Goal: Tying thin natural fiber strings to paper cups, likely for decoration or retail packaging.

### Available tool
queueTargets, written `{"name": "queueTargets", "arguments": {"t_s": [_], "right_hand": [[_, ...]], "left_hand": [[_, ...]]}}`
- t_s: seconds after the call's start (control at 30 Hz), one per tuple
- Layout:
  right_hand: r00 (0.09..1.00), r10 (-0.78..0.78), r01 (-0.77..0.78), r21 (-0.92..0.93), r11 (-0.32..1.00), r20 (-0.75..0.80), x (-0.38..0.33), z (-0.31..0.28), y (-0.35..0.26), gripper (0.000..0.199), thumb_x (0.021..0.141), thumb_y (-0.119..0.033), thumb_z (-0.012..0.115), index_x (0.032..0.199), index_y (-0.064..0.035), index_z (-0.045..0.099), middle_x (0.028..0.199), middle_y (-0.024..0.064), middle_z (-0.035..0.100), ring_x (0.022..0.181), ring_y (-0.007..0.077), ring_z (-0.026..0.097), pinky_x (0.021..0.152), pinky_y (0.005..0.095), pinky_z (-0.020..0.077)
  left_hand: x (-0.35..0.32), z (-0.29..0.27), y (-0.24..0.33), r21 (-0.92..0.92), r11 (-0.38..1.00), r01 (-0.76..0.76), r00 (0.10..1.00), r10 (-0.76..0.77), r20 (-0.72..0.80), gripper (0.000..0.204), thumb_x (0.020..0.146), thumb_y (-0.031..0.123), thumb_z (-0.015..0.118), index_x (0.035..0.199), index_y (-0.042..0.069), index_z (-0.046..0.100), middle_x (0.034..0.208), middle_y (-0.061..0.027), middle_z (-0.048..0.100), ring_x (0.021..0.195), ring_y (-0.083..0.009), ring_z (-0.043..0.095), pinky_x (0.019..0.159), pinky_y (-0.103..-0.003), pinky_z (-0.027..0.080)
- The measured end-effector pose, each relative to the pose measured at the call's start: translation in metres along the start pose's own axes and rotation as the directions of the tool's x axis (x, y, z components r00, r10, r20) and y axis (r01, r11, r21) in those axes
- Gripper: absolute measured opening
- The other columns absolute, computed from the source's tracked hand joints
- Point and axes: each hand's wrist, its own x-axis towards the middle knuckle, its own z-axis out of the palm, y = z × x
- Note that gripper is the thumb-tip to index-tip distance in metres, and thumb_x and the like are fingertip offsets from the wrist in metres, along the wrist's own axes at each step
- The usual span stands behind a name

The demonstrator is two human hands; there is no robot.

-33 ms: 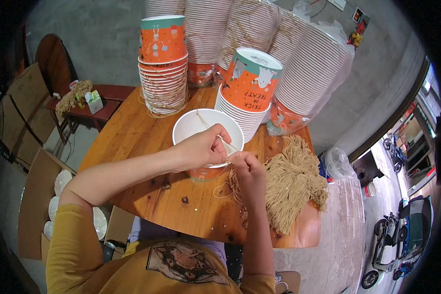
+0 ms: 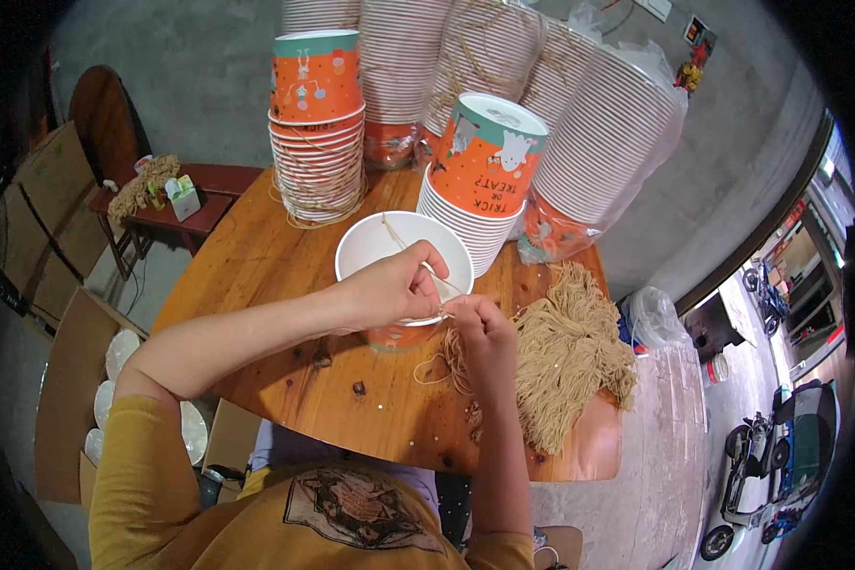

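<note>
Nothing visible had changed from the picture just before: both hands, the cord (image 2: 389, 228) and the bucket (image 2: 363, 249) lay in the same places, so the handling of the cord at the rim seemed to stand at the same point.

The bucket stood upright on the desk (image 2: 285, 389), open side up, in front of the person. The cord ran from the far side of its rim down inside and on toward the hands at the near right rim.

The left hand (image 2: 404, 287) reached across the opening, its forearm slanting in from the left with the elbow bent out wide; thumb and forefinger were curled in a pinch on the cord. The right hand (image 2: 482, 321) came up from below on a nearly upright forearm, fingers folded and tips meeting the left hand's at the rim. It too appeared to pinch the cord; whether it also gripped the rim could not be told.

A loose loop of cord lay on the desk below the right hand, and a heap of yarn (image 2: 570, 366) just beside it. Beyond stood an upside-down stack (image 2: 484, 180).
</note>
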Motion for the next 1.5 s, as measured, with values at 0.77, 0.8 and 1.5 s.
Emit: {"name": "queueTargets", "arguments": {"t_s": [0.77, 0.8, 1.5], "right_hand": [[0.992, -0.091, 0.096, 0.061, 0.993, -0.088, -0.007, 0.006, 0.019, 0.005, 0.091, -0.005, 0.06, 0.09, 0.0002, 0.059, 0.083, -0.001, 0.052, 0.067, 0.0038, 0.049, 0.059, 0.019, 0.0402], [0.987, -0.137, 0.141, 0.044, 0.989, -0.088, -0.008, 0.006, 0.021, 0.004, 0.092, -0.004, 0.06, 0.09, -0.0002, 0.059, 0.084, -0.0008, 0.052, 0.067, 0.0041, 0.05, 0.059, 0.019, 0.0405], [0.89, -0.455, 0.39, -0.497, 0.775, -0.011, -0.021, 0.012, 0.016, 0.026, 0.085, -0.005, 0.07, 0.108, -0.0096, 0.058, 0.075, 0.0009, 0.053, 0.059, 0.0082, 0.052, 0.052, 0.0258, 0.0428]], "left_hand": [[0.003, 0.001, -0.008, 0.274, 0.961, -0.041, 0.999, 0.035, 0.028, 0.023, 0.09, 0.015, 0.054, 0.107, 0.0, 0.052, 0.083, -0.0079, 0.059, 0.077, -0.0157, 0.058, 0.069, -0.029, 0.048], [0.002, 0.001, -0.006, 0.292, 0.956, -0.041, 0.999, 0.035, 0.026, 0.02, 0.089, 0.015, 0.053, 0.101, -0.001, 0.055, 0.084, -0.0101, 0.061, 0.077, -0.0189, 0.06, 0.069, -0.032, 0.049], [-0.002, 0.004, 0.004, 0.464, 0.882, -0.085, 0.994, 0.108, -0.023, 0.02, 0.086, 0.016, 0.052, 0.088, -0.003, 0.059, 0.089, -0.0172, 0.062, 0.085, -0.0297, 0.061, 0.075, -0.038, 0.048]]}}
